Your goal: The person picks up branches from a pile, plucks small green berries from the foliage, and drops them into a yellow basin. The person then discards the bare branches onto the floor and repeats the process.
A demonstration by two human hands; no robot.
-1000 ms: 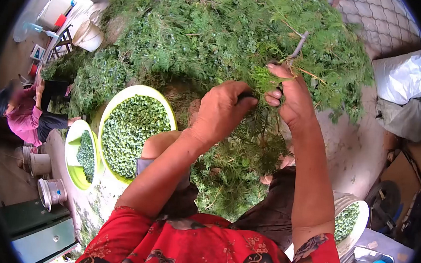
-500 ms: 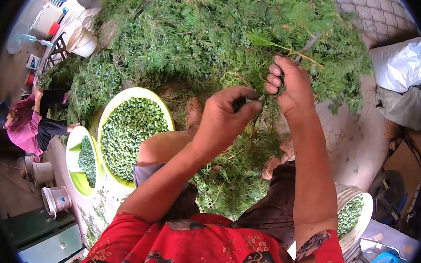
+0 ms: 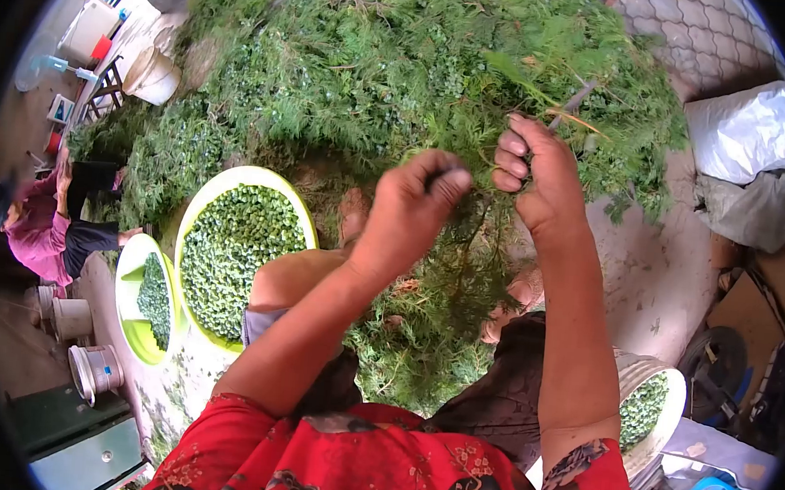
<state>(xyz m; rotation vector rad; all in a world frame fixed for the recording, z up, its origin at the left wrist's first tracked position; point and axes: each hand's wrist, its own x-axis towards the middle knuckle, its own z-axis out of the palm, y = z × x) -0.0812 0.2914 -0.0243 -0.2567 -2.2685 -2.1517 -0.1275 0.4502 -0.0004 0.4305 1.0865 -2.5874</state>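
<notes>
My right hand point(image 3: 539, 164) is closed around a leafy evergreen branch point(image 3: 479, 242), whose feathery part hangs down below the fist. A thin grey, blade-like piece point(image 3: 573, 103) sticks up past the knuckles. Just left of it, my left hand point(image 3: 423, 193) has thumb and forefinger pressed together in a pinch; what sits between them is too small to make out. Beyond both hands spreads a big heap of cut evergreen branches point(image 3: 358, 88) with small bluish-green cones. More cut sprigs point(image 3: 422, 347) lie between my feet.
Left of my knee stands a yellow-green tub point(image 3: 311, 217) full of green cones, beside a smaller green tub point(image 3: 124, 304). At right is a white bucket point(image 3: 672, 415) of cones. Another person point(image 3: 43, 230) sits at far left. White sacks point(image 3: 751, 133) lie at right.
My left hand has moved slightly left and its fingers have closed tighter. My right hand has dropped a little with the branch. The other person's hands have shifted.
</notes>
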